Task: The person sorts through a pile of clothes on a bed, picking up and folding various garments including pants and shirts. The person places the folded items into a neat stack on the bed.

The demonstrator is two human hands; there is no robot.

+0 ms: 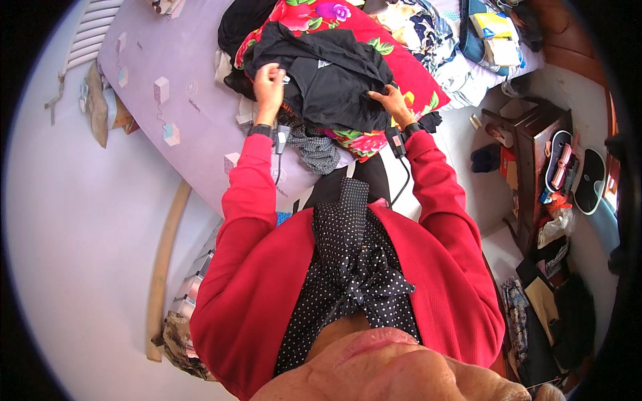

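Observation:
A black garment (326,90) with a small white label lies spread over a red floral cloth (416,70) on the bed. My left hand (269,90) is at its left edge, fingers curled beside a small white tag; whether it grips the fabric is unclear. At the garment's right edge, my right hand (393,103) pinches the black cloth between thumb and fingers. Both wrists wear dark bands with small devices and cables. A grey checked cloth (318,150) lies crumpled below the garment, nearer my body.
The bed (165,65) has a pale lilac cover. Patterned clothes (421,30) and yellow-and-white packs (494,25) lie at the upper right. A dark wooden cabinet (534,135) bearing various items stands right. A long cardboard-coloured tube (165,280) leans at the left wall.

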